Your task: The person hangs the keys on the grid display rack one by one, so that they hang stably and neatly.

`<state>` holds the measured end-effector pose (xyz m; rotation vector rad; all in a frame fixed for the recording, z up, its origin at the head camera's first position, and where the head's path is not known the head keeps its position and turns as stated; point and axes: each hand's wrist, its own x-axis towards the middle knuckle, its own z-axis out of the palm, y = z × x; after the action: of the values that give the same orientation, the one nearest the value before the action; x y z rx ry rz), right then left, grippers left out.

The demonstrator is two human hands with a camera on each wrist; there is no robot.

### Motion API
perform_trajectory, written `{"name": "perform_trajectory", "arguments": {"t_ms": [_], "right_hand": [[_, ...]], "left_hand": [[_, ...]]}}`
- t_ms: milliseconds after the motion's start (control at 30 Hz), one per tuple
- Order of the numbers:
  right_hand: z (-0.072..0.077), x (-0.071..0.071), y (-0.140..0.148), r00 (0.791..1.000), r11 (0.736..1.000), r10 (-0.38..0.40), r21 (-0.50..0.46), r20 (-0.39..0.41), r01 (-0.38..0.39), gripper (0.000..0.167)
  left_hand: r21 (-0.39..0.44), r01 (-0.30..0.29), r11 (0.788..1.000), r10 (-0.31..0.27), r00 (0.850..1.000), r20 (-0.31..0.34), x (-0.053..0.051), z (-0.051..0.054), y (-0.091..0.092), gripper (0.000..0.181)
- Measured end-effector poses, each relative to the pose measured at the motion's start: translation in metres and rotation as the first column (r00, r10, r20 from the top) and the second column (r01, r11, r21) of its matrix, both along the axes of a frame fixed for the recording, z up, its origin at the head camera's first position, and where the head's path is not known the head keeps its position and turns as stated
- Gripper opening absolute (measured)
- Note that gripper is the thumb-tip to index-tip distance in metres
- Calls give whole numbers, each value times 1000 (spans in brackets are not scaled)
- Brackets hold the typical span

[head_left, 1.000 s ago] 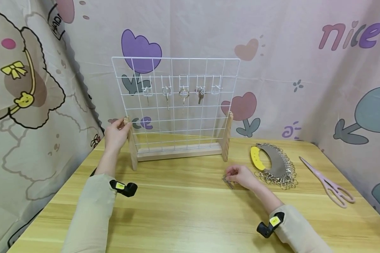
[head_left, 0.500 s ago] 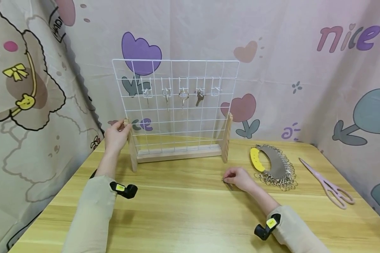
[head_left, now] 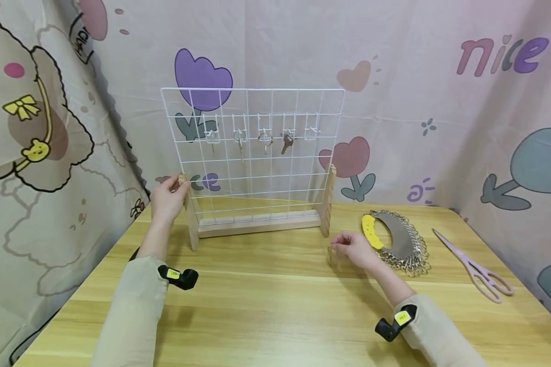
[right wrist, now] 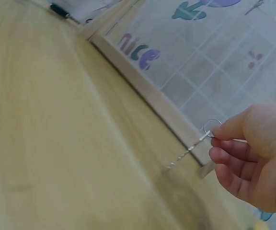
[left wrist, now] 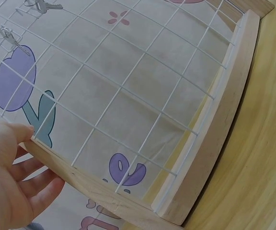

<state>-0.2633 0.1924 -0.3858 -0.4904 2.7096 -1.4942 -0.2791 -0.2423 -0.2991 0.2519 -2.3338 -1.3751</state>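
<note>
A white wire grid rack point(head_left: 261, 176) in a wooden stand faces me on the table. My left hand point(head_left: 169, 199) holds the top of its left wooden post point(left wrist: 75, 177), thumb on the near side and fingers behind. Hooks on the grid carry several key rings, among them a plain ring point(head_left: 265, 139) and one with a brown key point(head_left: 286, 142); the rightmost hook point(head_left: 311, 133) bears nothing. Right of the stand, my right hand point(head_left: 354, 250) pinches a key ring point(right wrist: 212, 127) between thumb and forefinger. A thin, notched metal piece point(right wrist: 188, 151) dangles from it, blurred at its tip.
Behind my right hand lies a grey curved ring sizer point(head_left: 401, 239) with a yellow part and many metal rings along its edge. Pink scissors point(head_left: 475, 267) lie farther right. A printed curtain point(head_left: 275, 46) hangs behind the wooden table point(head_left: 257, 316).
My right hand has picked the key ring up off the table and raised it slightly, the metal piece now hanging below. The left hand stays on the post.
</note>
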Motion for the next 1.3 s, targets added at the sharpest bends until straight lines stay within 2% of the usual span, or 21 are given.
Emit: {"name": "perform_trajectory", "arguments": {"t_ms": [267, 467, 933, 1300], "right_hand": [[30, -8, 2, 999, 999, -34, 12, -4, 34, 12], [58, -16, 1, 995, 997, -74, -33, -65, 72, 15], [119, -32, -10, 987, 979, -124, -172, -99, 106, 21], [166, -40, -33, 969, 965, -127, -254, -212, 71, 15]], "left_hand": [[-12, -6, 1000, 6, 1000, 8, 3, 0, -2, 54], [-16, 0, 1000, 0, 1000, 15, 6, 3, -3, 55], [-27, 6, 1000, -6, 1000, 19, 5, 2, -2, 55], [-25, 11, 1000, -11, 1000, 18, 1, 2, 1, 55]]}}
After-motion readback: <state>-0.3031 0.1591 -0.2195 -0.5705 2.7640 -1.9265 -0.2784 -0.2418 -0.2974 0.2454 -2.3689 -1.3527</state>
